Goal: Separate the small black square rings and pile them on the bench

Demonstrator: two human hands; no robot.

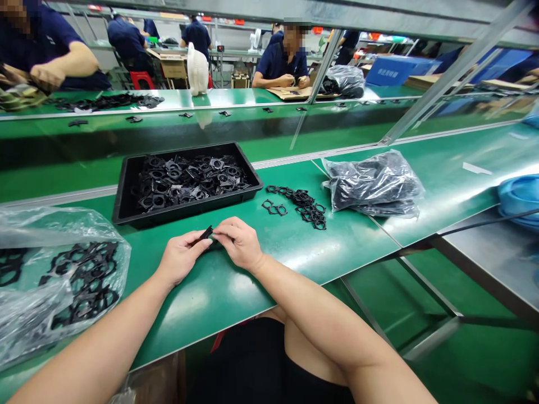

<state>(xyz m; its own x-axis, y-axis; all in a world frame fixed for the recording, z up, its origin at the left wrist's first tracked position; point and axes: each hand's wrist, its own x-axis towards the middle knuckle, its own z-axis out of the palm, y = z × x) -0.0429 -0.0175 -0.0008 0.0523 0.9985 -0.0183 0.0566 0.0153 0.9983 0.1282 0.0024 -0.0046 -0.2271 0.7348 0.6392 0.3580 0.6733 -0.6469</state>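
Between the thumb and fingers of my left hand (179,259) is a small black plastic part (206,233), seen nearly edge-on. My right hand (240,245) is close against it, fingertips pinched at the part's right end; whether anything separate sits in that pinch is hidden. Just beyond my hands stands a black tray (189,207) heaped with black plastic parts. A loose pile of black ring-shaped parts (309,206) lies on the green table to the right. On the left, an open clear plastic bag (101,230) holds more black ring parts.
A sealed plastic bag of dark parts (374,182) rests on the table at right. Behind the tray runs a green conveyor belt (236,132) carrying spaced black parts. A slanted metal post (455,73) rises at right. Several co-workers sit across the line near a blue box (396,70).
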